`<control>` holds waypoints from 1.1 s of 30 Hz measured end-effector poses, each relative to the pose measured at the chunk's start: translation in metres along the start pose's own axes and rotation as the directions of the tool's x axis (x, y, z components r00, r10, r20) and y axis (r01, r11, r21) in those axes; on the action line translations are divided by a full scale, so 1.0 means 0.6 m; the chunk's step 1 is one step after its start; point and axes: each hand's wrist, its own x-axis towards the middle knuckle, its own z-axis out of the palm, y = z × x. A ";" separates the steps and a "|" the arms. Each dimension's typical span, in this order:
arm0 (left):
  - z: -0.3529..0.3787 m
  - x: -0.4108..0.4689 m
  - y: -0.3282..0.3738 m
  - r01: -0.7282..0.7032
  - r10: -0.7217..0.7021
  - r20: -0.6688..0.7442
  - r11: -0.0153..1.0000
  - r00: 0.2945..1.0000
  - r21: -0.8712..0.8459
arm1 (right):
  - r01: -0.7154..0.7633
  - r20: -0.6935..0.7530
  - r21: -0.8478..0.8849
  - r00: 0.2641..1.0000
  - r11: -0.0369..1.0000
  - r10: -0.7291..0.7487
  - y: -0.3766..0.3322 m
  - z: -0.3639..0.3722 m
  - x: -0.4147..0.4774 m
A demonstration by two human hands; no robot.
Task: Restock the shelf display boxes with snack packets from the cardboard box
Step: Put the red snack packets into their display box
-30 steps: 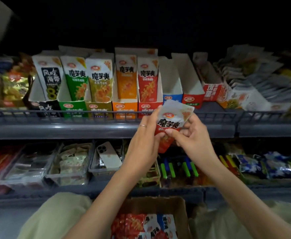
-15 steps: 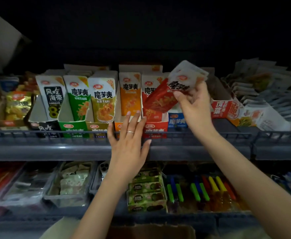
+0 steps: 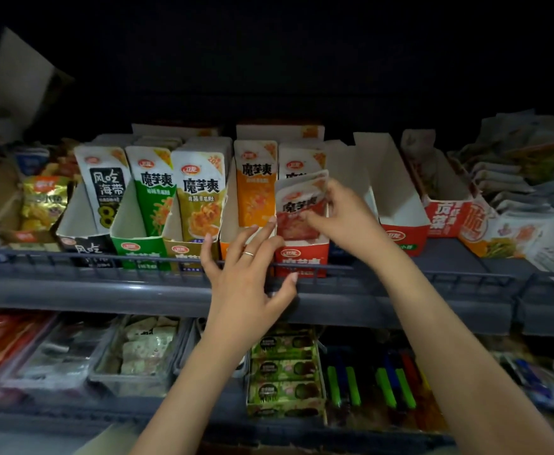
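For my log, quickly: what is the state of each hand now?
Left hand: open, fingers spread, holding nothing.
Right hand: closed, pinching the red snack packet at the red display box.

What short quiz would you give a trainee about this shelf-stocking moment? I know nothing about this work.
1. Multiple choice: the right hand holds the red snack packet in which display box? A) green B) red C) black
2. True or false: the left hand grips a packet.
3. Fill in: one finger of the left hand wears a ____.

Key:
1. B, the red display box.
2. False: its fingers are spread by the shelf rail and hold nothing.
3. A ring.
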 end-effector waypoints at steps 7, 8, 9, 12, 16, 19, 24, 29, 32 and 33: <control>-0.001 0.000 -0.006 -0.020 0.020 0.015 1.000 1.000 0.010 | -0.027 -0.106 -0.113 0.994 0.993 0.015 0.001 0.012 0.011; -0.001 0.000 -0.007 -0.020 0.020 0.015 1.000 1.000 0.011 | -0.031 -0.107 -0.121 0.994 0.992 0.018 0.001 0.013 0.011; 0.000 0.000 -0.008 -0.020 0.020 0.016 1.000 1.000 0.013 | -0.037 -0.110 -0.131 0.994 0.991 0.022 0.000 0.014 0.011; 0.001 0.000 -0.008 -0.023 0.023 0.020 1.000 1.000 0.016 | -0.033 -0.213 -0.111 0.977 0.993 0.008 -0.002 0.017 0.013; 0.001 0.000 -0.007 -0.029 0.029 0.015 1.000 0.999 0.010 | -0.067 -0.336 -0.187 0.942 0.980 0.000 -0.002 0.024 0.020; 0.000 0.000 -0.009 -0.033 0.033 0.016 0.999 0.999 0.003 | -0.088 -0.370 -0.358 0.927 0.930 -0.055 -0.007 0.033 0.020; -0.004 -0.002 -0.010 -0.036 0.036 0.037 0.999 0.999 0.018 | -0.190 -0.424 -0.519 0.904 0.833 -0.058 -0.016 0.029 0.025; -0.003 -0.003 -0.010 -0.043 0.042 0.030 0.999 0.999 0.011 | -0.192 -0.540 -0.375 0.841 0.907 -0.045 -0.013 0.039 0.025; -0.002 -0.002 -0.010 -0.043 0.042 0.021 0.999 0.999 0.016 | -0.106 -0.490 -0.434 0.861 0.895 -0.136 -0.016 0.047 0.021; -0.001 -0.002 -0.009 -0.043 0.042 0.021 0.999 0.999 0.019 | -0.094 -0.441 -0.461 0.887 0.882 -0.136 -0.013 0.050 0.021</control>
